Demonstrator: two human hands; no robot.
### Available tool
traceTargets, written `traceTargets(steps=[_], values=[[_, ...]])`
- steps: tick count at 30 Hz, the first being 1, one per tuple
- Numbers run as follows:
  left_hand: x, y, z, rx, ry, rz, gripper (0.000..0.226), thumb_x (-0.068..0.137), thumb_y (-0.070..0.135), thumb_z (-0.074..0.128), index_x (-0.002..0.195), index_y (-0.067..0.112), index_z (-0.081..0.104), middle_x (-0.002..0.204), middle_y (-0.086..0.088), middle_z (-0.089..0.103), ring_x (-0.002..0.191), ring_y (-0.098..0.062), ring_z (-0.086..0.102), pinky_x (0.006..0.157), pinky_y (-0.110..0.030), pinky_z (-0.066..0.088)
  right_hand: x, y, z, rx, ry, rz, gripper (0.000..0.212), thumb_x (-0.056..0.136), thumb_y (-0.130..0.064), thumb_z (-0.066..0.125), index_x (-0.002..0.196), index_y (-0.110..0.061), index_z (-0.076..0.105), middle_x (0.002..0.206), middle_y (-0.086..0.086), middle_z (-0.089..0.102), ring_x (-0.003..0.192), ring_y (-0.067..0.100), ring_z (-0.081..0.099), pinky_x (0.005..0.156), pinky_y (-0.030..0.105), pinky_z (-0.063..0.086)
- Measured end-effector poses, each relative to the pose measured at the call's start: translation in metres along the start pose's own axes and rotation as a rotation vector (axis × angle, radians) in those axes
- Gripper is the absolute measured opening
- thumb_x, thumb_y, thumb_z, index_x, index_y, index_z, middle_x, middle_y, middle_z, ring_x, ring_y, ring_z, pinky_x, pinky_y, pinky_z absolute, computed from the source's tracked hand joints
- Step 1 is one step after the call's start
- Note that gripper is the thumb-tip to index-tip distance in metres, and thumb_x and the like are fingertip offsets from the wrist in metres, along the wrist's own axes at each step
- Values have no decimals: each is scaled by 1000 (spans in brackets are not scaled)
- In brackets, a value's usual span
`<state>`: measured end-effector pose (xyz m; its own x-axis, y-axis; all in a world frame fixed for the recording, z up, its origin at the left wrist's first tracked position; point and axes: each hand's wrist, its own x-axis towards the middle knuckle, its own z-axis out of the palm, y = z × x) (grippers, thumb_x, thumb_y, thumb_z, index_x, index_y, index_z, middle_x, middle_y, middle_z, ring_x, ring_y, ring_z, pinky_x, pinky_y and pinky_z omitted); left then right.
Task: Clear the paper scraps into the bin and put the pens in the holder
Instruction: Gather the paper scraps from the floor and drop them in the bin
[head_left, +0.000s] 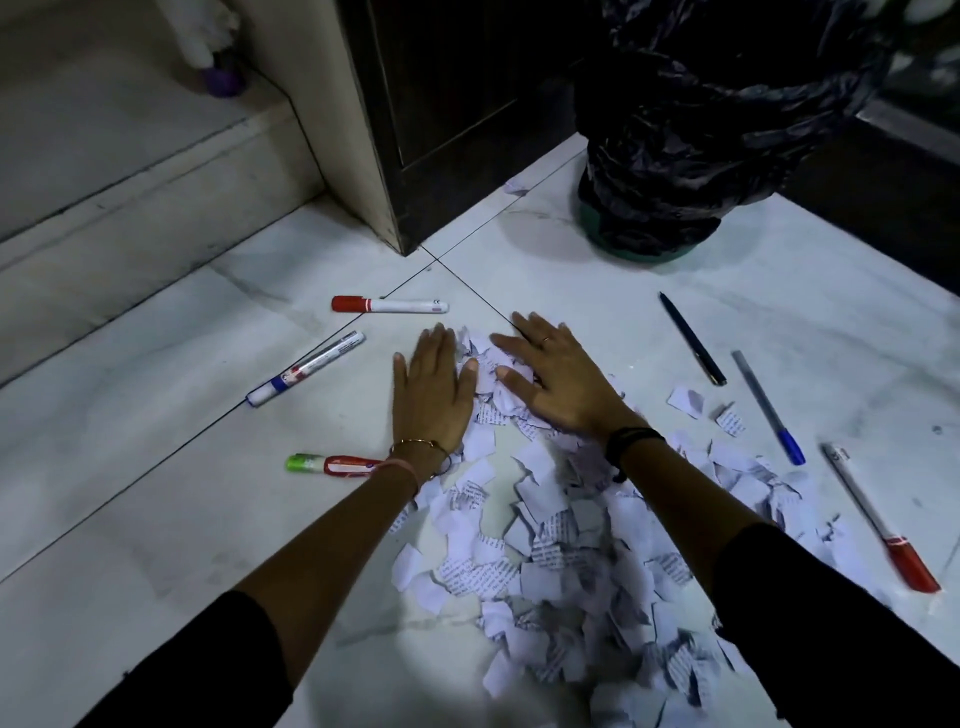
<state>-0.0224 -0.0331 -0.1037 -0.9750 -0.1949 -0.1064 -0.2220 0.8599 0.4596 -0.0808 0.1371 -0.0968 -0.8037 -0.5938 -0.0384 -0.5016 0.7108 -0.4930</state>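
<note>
On the white marble floor (156, 519), seen from the head camera, a broad spread of torn paper scraps (561, 545) runs from the centre down toward 5 o'clock. Both hands lie flat, palms down, at the far end of the spread: the left hand (431, 395) rests on the floor at the scraps' left edge, its grip open and holding nothing; the right hand (556, 384) lies spread on top of the scraps, fingers splayed, its grip also open and empty. Crumpled pieces sit bunched between the two hands. At 1 o'clock stands the bin (691, 156), lined with a black bag, well apart from the scraps. A red-capped marker (389, 305) lies at 11 o'clock, a blue-banded marker (306, 369) at 10 o'clock, and a green-capped marker (332, 464) at 9 o'clock, partly hidden by the left wrist. At 2 o'clock lies a dark pen (692, 338), beside it a blue-capped pen (769, 408), and at 4 o'clock a red-capped pen (878, 514) touching the scraps' right edge
</note>
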Motion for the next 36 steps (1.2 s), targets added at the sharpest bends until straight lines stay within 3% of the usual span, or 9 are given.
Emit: traceTargets(steps=[6,10,13,15,17,22,24,29,36], values=[[-17,13,1,-114,-141,315,60,92,44,16,143,18,31,155,-2,28,144,-16,23,121,-41,9,-49,14,-12,-12,-41,-71,55,93,-51,35,140,-24,47,155,2,34,144,16,27,120,33,16],[-29,15,-4,-174,-5,321,51,93,45,28,138,24,39,151,0,35,142,-18,27,118,-48,17,-90,22,-37,59,176,-30,38,93,-39,51,125,-21,59,136,1,56,126,15,49,108,31,37],[-30,12,-3,-165,-159,268,64,88,59,27,145,29,25,158,3,17,148,-14,9,120,-46,2,-111,30,-42,138,205,167,49,92,-46,47,136,-27,48,149,0,42,139,15,34,113,35,31],[-35,18,-1,-123,-303,373,78,81,73,16,147,31,18,159,3,11,148,-12,4,121,-46,2,-122,28,-37,140,74,183,54,92,-49,44,143,-32,38,157,-1,29,145,14,21,118,40,23],[-47,31,1,-105,-414,482,72,85,68,21,147,31,19,159,4,13,147,-11,6,122,-42,6,-130,20,-32,194,-24,130,56,92,-51,43,144,-35,34,158,-3,26,146,11,19,118,37,23],[-58,47,-32,-56,-233,503,83,71,81,25,134,31,44,150,1,37,135,-20,38,107,-38,38,-156,24,-69,147,34,204,78,75,-76,46,143,-39,31,155,-6,30,141,12,29,112,38,35],[-55,40,-45,121,-229,476,93,61,84,39,139,34,33,150,1,32,132,-23,39,100,-40,43,-173,34,-92,-47,-42,254,96,61,-88,46,144,-42,27,155,-4,29,138,20,32,107,40,38],[-69,25,-45,336,-563,385,142,40,75,72,144,36,-17,155,-5,12,134,-32,31,96,-46,46,-205,42,-92,-242,-318,409,134,42,-86,60,150,-39,-3,161,4,8,140,33,25,104,50,41],[-56,73,-26,243,-621,402,152,45,40,90,141,29,-28,146,-16,15,118,-45,47,88,-43,48,-162,21,-50,-170,-227,296,149,38,-78,75,146,-38,-20,159,14,8,133,46,32,93,60,46]])
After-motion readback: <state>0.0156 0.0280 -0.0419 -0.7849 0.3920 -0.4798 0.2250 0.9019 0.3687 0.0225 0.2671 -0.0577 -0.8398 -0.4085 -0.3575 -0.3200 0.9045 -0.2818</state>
